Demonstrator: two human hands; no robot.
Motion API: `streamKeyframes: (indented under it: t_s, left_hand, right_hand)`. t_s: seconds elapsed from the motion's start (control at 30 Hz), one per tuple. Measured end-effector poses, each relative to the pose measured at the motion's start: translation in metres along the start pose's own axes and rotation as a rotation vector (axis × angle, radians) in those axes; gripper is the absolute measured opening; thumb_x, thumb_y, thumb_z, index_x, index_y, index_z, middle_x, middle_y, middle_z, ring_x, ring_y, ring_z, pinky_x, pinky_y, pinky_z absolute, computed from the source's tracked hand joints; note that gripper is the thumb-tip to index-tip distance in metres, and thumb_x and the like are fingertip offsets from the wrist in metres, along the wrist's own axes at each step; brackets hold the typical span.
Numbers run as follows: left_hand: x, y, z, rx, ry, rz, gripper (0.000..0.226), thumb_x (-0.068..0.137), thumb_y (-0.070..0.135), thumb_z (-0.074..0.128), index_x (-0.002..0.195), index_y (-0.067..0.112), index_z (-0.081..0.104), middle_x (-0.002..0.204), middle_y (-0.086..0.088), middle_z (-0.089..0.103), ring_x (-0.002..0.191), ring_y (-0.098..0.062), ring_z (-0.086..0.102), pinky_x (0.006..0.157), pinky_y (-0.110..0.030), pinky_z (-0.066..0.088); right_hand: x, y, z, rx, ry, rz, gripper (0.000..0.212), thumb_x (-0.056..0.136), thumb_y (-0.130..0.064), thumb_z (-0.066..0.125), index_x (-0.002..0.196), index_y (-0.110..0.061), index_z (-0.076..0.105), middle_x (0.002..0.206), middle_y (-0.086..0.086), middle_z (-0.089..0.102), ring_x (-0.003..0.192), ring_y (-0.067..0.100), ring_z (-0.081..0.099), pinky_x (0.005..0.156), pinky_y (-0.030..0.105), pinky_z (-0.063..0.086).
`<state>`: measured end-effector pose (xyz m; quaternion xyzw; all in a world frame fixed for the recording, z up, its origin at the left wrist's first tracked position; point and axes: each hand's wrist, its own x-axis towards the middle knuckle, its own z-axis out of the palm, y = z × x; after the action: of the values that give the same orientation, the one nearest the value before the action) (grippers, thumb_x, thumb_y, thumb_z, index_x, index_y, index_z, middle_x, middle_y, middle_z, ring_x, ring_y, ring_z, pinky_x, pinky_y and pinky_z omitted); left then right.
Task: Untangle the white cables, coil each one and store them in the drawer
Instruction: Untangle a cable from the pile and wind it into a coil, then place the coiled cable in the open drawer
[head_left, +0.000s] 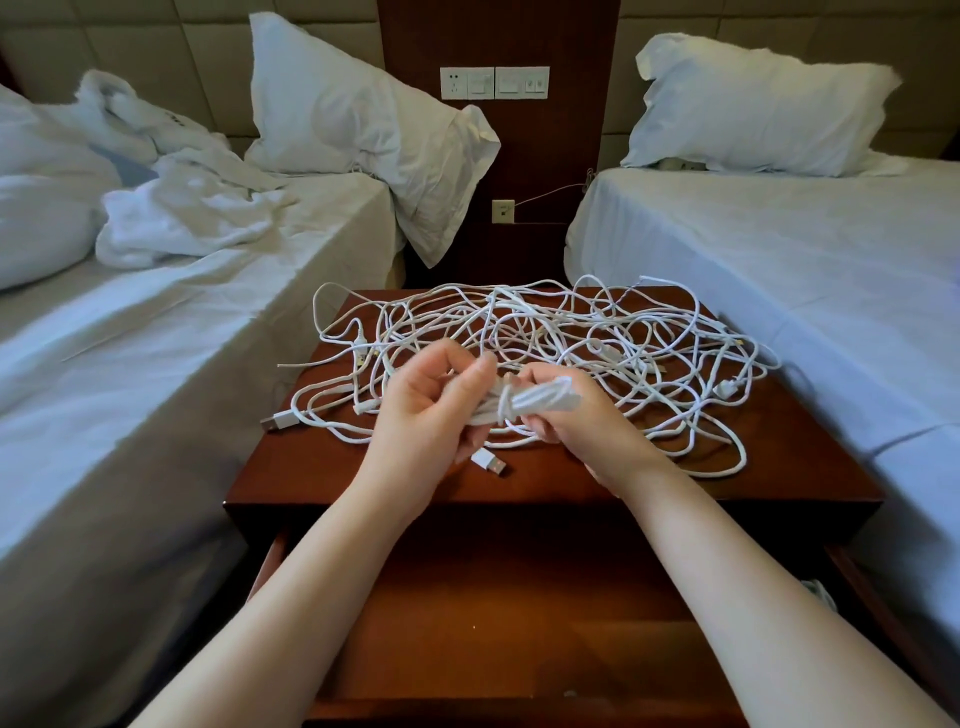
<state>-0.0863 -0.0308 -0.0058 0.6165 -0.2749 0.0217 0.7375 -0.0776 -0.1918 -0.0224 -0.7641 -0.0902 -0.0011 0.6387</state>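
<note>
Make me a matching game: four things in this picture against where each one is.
Things: 1 coiled cable; 2 tangled cables; 3 drawer; 4 crumpled white cloth.
Places: A on the left bed; B held by left hand and right hand; C spread over the nightstand top; D pulled open under that top.
Pairs: 1-B, 2-C, 3-D, 4-A.
</note>
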Motion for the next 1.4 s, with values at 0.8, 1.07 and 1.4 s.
streamKeyframes:
  t_s: [0.8,1.07,1.4]
  left_hand:
    - [0.008,-0.021,-0.005,0.716,0.165,-0.087,0.03,0.095,0.02,0.056,0.068,0.017,0.042,0.059,0.008,0.041,0.053,-0.005,0.034,0.049,-0.014,0.031]
    - [0.02,-0.021,-0.013,0.58,0.405,-0.149,0.029,0.095,0.019,0.053,0.069,0.013,0.042,0.063,-0.002,0.042,0.061,-0.014,0.039,0.058,-0.032,0.032]
    - [0.0,-0.028,0.006,0.177,0.256,-0.213,0.03,0.098,0.02,0.05,0.07,0.015,0.043,0.057,0.0,0.038,0.049,-0.011,0.035,0.046,-0.025,0.03]
  right_hand:
    - [-0.012,-0.025,0.017,-0.031,0.183,-0.368,0.029,0.091,-0.023,0.056,0.065,-0.012,0.053,0.052,-0.008,0.04,0.051,0.007,0.036,0.052,0.021,0.032]
    - [-0.021,-0.011,0.036,-0.46,0.041,-0.47,0.019,0.095,-0.023,0.053,0.078,-0.014,0.054,0.055,-0.009,0.046,0.051,0.011,0.043,0.052,0.032,0.037]
    - [-0.03,0.024,0.013,-0.409,-0.019,-0.23,0.014,0.092,-0.027,0.06,0.091,-0.015,0.066,0.084,0.0,0.071,0.081,0.018,0.066,0.078,0.044,0.051]
